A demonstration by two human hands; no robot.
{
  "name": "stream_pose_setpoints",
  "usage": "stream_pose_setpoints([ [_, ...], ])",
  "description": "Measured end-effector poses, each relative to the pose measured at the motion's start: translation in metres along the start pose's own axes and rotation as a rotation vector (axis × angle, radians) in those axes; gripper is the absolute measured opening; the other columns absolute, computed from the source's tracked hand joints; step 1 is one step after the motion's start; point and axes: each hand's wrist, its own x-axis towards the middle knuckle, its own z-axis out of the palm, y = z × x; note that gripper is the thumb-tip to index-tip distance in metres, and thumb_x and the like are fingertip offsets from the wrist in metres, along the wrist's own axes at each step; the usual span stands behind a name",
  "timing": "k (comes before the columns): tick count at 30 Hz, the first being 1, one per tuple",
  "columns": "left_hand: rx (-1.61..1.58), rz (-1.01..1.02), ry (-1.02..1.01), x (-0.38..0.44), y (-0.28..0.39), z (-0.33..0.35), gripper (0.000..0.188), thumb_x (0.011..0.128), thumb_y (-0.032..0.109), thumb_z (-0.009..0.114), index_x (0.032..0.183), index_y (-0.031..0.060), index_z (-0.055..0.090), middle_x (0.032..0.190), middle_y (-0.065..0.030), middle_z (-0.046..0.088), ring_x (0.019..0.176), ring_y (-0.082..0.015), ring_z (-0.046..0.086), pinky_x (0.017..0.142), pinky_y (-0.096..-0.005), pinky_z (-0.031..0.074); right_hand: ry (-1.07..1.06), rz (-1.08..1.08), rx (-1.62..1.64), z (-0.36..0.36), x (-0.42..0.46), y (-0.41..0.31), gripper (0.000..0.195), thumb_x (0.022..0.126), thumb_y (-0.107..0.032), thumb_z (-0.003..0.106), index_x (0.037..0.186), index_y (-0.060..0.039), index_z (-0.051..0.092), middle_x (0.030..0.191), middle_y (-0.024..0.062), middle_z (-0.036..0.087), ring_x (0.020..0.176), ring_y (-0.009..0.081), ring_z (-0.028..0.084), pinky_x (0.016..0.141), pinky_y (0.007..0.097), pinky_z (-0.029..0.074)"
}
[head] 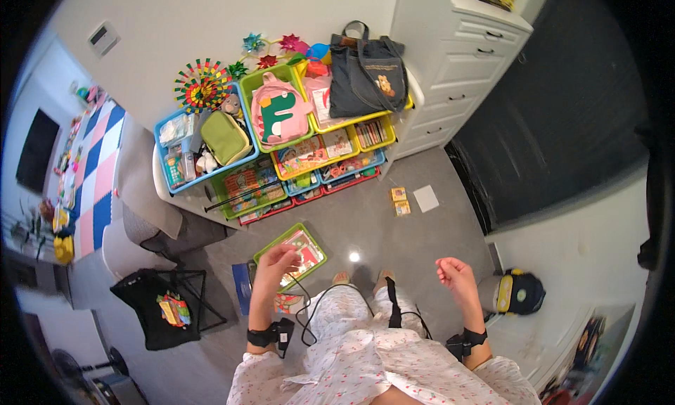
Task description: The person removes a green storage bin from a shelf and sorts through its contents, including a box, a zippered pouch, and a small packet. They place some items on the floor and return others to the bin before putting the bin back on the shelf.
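My left hand (278, 265) hangs in the air over a green plastic bin (317, 242) on the floor, its fingers loosely bent and nothing visible in them. Books or printed sheets (308, 257) lie in that bin, partly covered by the hand. A blue flat book or folder (242, 288) and a colourful picture sheet (290, 303) rest on the floor beside it. Off to the right, my right hand (457, 278) is held above the floor with curled fingers, apart from any object. Both wrists wear black straps with small devices.
Ahead stands a toy rack with coloured bins, a pink backpack (279, 112), a green bag (225, 137) and a dark tote bag (366, 78). Small yellow boxes (399, 201) and a white square (426, 199) lie on the floor. A black folding stool (153, 305) is left; cables cross my legs.
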Motion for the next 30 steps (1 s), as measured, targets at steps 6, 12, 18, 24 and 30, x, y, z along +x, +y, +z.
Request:
stream_pose_setpoints([
  [6,-0.095,-0.004,0.384,-0.002,-0.010,0.010,0.016,0.085,0.016,0.052,0.091,0.0020,0.056,0.076,-0.0030,0.058,0.066,-0.0111,0.057,0.062,-0.0236,0.048,-0.248,0.057,-0.140,0.009,0.106,-0.068,0.017,0.084,-0.018,0.053,0.089,-0.0027,0.059,0.070,-0.0023,0.055,0.060,0.0033,0.048,0.054,0.0161,0.038],
  [12,-0.268,-0.004,0.598,-0.002,-0.020,0.073,0.015,0.086,0.013,0.048,0.092,0.0020,0.056,0.075,-0.0042,0.059,0.063,-0.0126,0.059,0.060,-0.0242,0.050,-0.495,0.033,-0.261,0.007,0.207,-0.126,0.017,0.084,-0.019,0.053,0.087,-0.0032,0.060,0.070,-0.0021,0.056,0.060,0.0032,0.048,0.054,0.0158,0.038],
  [18,-0.295,-0.001,0.732,-0.004,0.001,0.129,0.016,0.084,0.013,0.050,0.094,0.0007,0.055,0.077,-0.0063,0.060,0.066,-0.0127,0.057,0.061,-0.0251,0.049,-0.613,0.066,-0.382,0.004,0.257,-0.156,0.018,0.084,-0.021,0.054,0.088,-0.0048,0.061,0.070,-0.0029,0.056,0.060,0.0030,0.048,0.054,0.0155,0.038],
  [24,-0.335,-0.031,0.792,0.004,0.001,0.141,0.016,0.083,0.012,0.051,0.094,-0.0004,0.055,0.078,-0.0062,0.060,0.066,-0.0121,0.057,0.061,-0.0245,0.048,-0.644,0.149,-0.445,0.006,0.271,-0.153,0.018,0.084,-0.021,0.053,0.089,-0.0047,0.061,0.072,-0.0030,0.056,0.061,0.0025,0.048,0.055,0.0154,0.039],
  [30,-0.333,0.071,0.816,0.004,0.010,0.121,0.017,0.084,0.014,0.052,0.094,-0.0001,0.054,0.078,-0.0063,0.059,0.066,-0.0115,0.056,0.060,-0.0238,0.048,-0.642,0.149,-0.470,0.021,0.277,-0.154,0.018,0.084,-0.020,0.054,0.089,-0.0041,0.060,0.071,-0.0019,0.057,0.059,0.0025,0.048,0.052,0.0154,0.039],
])
